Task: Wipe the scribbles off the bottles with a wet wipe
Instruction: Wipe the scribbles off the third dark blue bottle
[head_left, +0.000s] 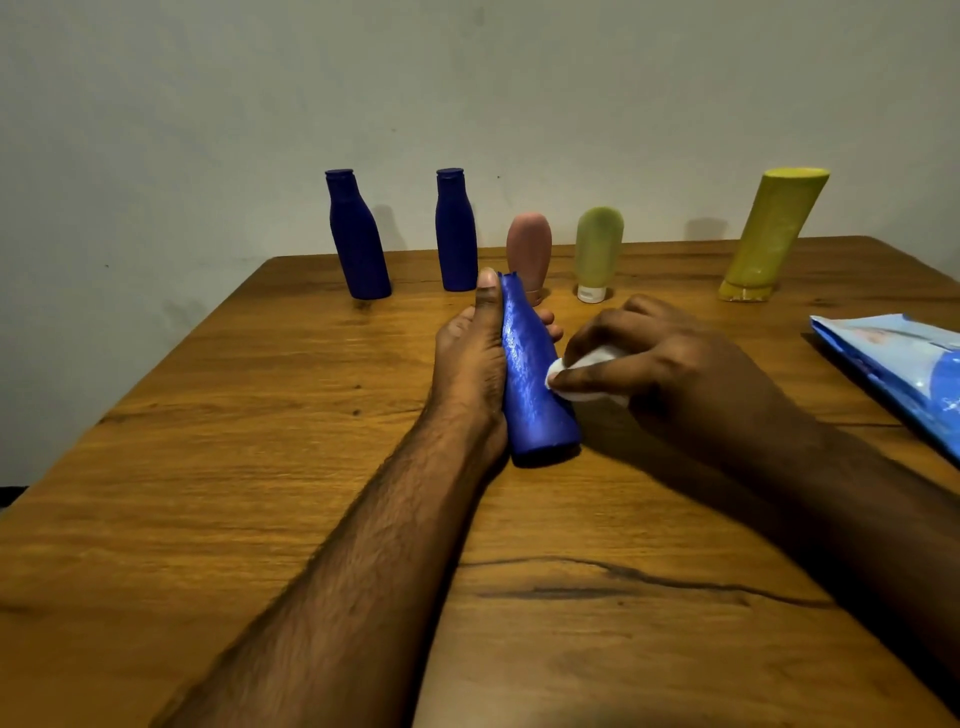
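Observation:
A blue bottle (535, 374) lies on its side in the middle of the wooden table (260, 467), neck pointing away from me. My left hand (475, 358) grips it from the left, thumb along its top and fingertips showing past its far side. My right hand (670, 364) holds a bunched white wet wipe (582, 371) pressed against the bottle's right side. The bottle's surface looks wet and shiny. No scribbles are visible on the side I can see.
Along the back of the table stand two dark blue bottles (358, 239) (456, 234), a pink tube (530, 254), a pale green tube (597, 252) and a tall yellow bottle (769, 234). A blue wet-wipe pack (898, 369) lies at the right edge. A wall rises behind.

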